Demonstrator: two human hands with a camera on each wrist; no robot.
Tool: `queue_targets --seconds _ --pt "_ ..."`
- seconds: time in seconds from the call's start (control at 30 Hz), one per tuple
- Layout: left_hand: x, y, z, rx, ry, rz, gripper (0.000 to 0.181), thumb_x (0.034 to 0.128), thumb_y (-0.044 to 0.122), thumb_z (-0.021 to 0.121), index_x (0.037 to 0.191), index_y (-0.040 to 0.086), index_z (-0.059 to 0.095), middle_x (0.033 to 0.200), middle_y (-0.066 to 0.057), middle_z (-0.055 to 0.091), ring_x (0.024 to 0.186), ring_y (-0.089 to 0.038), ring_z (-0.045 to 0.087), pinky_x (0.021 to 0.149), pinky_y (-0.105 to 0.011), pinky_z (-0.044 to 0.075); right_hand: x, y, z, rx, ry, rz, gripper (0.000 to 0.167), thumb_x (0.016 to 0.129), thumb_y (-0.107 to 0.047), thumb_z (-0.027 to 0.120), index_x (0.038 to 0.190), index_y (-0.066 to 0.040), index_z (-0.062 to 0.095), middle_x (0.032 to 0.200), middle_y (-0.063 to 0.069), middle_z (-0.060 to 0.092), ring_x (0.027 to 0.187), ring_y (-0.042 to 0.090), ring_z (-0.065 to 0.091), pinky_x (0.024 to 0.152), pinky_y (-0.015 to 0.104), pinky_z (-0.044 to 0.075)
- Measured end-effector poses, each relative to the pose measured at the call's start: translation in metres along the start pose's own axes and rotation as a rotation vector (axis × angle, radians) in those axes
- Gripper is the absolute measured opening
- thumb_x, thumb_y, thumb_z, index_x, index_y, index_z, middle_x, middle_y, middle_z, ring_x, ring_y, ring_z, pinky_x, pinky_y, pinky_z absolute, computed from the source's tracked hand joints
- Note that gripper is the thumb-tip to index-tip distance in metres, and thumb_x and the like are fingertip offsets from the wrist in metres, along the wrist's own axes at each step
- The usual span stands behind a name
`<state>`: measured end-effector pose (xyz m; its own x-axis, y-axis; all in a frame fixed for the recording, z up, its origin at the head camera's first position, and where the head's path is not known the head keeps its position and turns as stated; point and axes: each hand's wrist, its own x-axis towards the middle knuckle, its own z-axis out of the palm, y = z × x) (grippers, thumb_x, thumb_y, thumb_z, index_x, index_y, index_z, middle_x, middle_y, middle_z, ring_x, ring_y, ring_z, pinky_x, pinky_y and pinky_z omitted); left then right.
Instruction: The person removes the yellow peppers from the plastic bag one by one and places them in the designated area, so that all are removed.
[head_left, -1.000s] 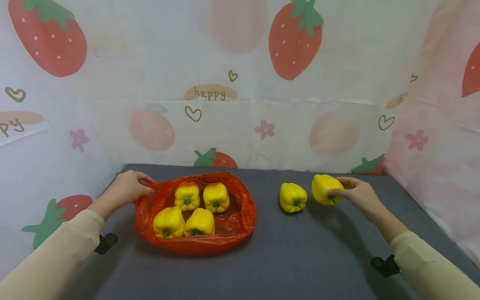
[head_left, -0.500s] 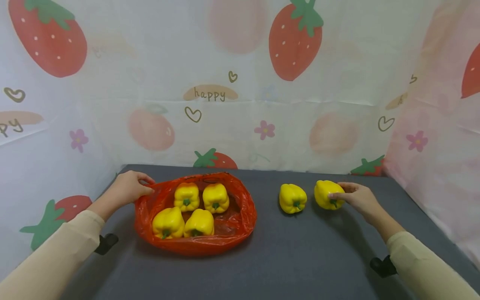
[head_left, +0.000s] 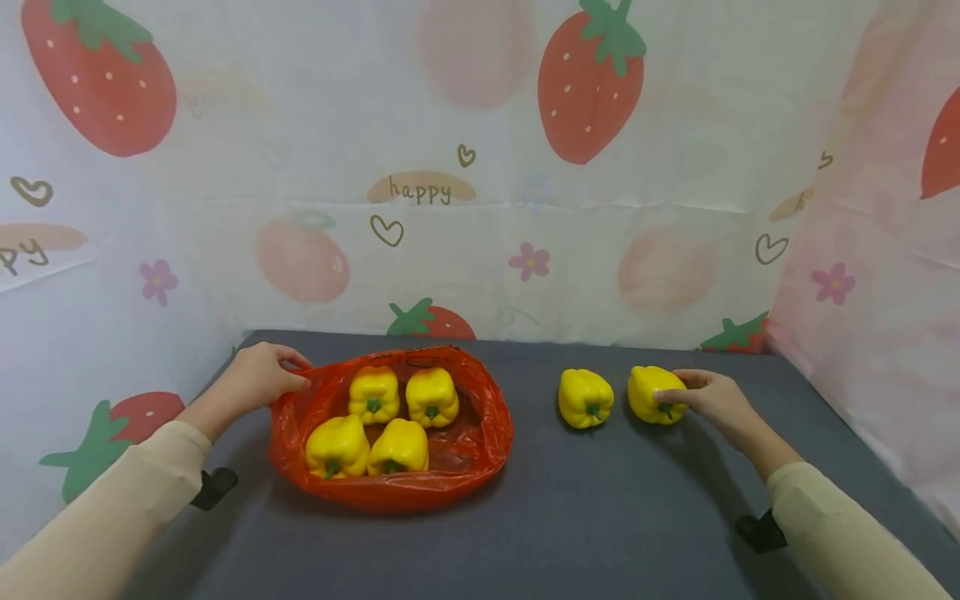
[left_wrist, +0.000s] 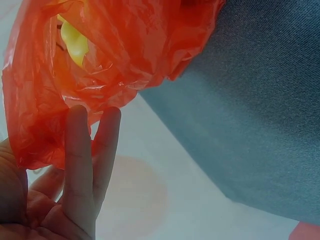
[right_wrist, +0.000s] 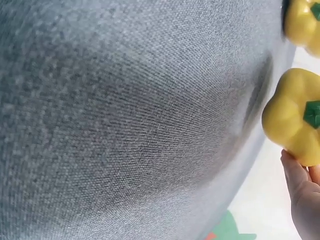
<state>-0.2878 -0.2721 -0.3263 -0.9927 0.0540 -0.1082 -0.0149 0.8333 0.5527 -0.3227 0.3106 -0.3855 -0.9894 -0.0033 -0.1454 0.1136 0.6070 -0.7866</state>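
My left hand pinches the left rim of a red plastic bag, which lies open on the table. In the left wrist view, the bag's crumpled rim runs between thumb and fingers. Several yellow bell peppers sit inside the bag, stems toward me. To the right, my right hand holds another yellow bell pepper by its right side, low over the table; I cannot tell whether it touches the surface. In the right wrist view, the thumb presses the held pepper. A loose yellow pepper lies just left of it.
Everything stands on a dark grey cloth-covered table. A white curtain printed with strawberries encloses the back and sides. The back table edge lies close behind the peppers and bag.
My right hand has lowered the held pepper toward the table, its position shifting slightly down in view. The left hand, bag and other peppers have stayed in place.
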Motion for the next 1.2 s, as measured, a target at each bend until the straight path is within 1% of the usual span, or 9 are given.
queue_targets --seconds 0.2,0.33,0.5,0.67,0.77,1.0,1.2 --pt "0.0011 -0.0003 0.0006 0.007 0.0 -0.003 0.041 0.0917 0.018 0.065 0.124 -0.007 0.062 0.113 -0.028 0.064 0.072 -0.016 0.062 0.067 -0.029 0.059 0.0005 0.0014 0.0003 -0.014 -0.013 -0.019 0.093 0.088 -0.05 0.07 0.152 0.006 0.031 0.156 0.03 0.032 0.136 0.043 0.041 0.112 0.054 0.039" --pt "0.0014 -0.0008 0.0009 -0.002 -0.006 -0.006 0.041 0.092 0.018 0.066 0.124 -0.007 0.062 0.113 -0.027 0.065 0.073 -0.017 0.062 0.067 -0.029 0.059 0.0003 0.0033 -0.0013 -0.025 -0.009 -0.01 0.092 0.088 -0.05 0.069 0.151 0.005 0.032 0.156 0.03 0.033 0.136 0.043 0.041 0.112 0.054 0.04" --pt "0.0012 -0.0006 0.0009 -0.003 -0.009 -0.012 0.041 0.0923 0.018 0.065 0.124 -0.007 0.061 0.113 -0.027 0.065 0.074 -0.017 0.062 0.067 -0.029 0.059 -0.0008 0.0068 -0.0043 -0.022 -0.013 0.003 0.092 0.089 -0.05 0.069 0.152 0.005 0.031 0.156 0.029 0.032 0.136 0.043 0.04 0.112 0.055 0.039" --pt "0.0017 -0.0007 0.001 -0.004 -0.007 -0.011 0.041 0.0923 0.018 0.065 0.124 -0.007 0.061 0.111 -0.026 0.065 0.073 -0.017 0.062 0.067 -0.029 0.059 0.0 0.0093 -0.0049 -0.01 -0.028 -0.012 0.091 0.09 -0.049 0.068 0.152 0.006 0.029 0.157 0.03 0.031 0.137 0.044 0.039 0.113 0.055 0.038" --pt "0.0017 -0.0006 0.0012 -0.007 -0.007 -0.01 0.041 0.0922 0.018 0.065 0.124 -0.007 0.061 0.11 -0.026 0.066 0.072 -0.016 0.062 0.067 -0.029 0.059 0.0009 0.0092 -0.0045 0.0 -0.037 -0.015 0.092 0.09 -0.048 0.068 0.153 0.006 0.027 0.157 0.03 0.03 0.139 0.043 0.038 0.114 0.055 0.037" --pt "0.0008 -0.0029 0.0013 -0.001 -0.001 -0.007 0.041 0.0923 0.018 0.065 0.124 -0.007 0.062 0.112 -0.026 0.065 0.073 -0.017 0.062 0.067 -0.029 0.058 0.0008 0.0054 -0.0042 -0.028 -0.049 -0.017 0.092 0.091 -0.048 0.067 0.153 0.007 0.026 0.157 0.031 0.029 0.139 0.045 0.037 0.114 0.056 0.036" --pt "0.0009 -0.0023 0.0017 -0.009 -0.002 -0.012 0.04 0.0923 0.018 0.065 0.123 -0.007 0.062 0.11 -0.026 0.065 0.072 -0.017 0.061 0.066 -0.028 0.058 0.002 0.0066 -0.0038 -0.036 -0.057 -0.017 0.093 0.091 -0.049 0.066 0.153 0.007 0.025 0.157 0.031 0.028 0.139 0.045 0.037 0.114 0.057 0.036"
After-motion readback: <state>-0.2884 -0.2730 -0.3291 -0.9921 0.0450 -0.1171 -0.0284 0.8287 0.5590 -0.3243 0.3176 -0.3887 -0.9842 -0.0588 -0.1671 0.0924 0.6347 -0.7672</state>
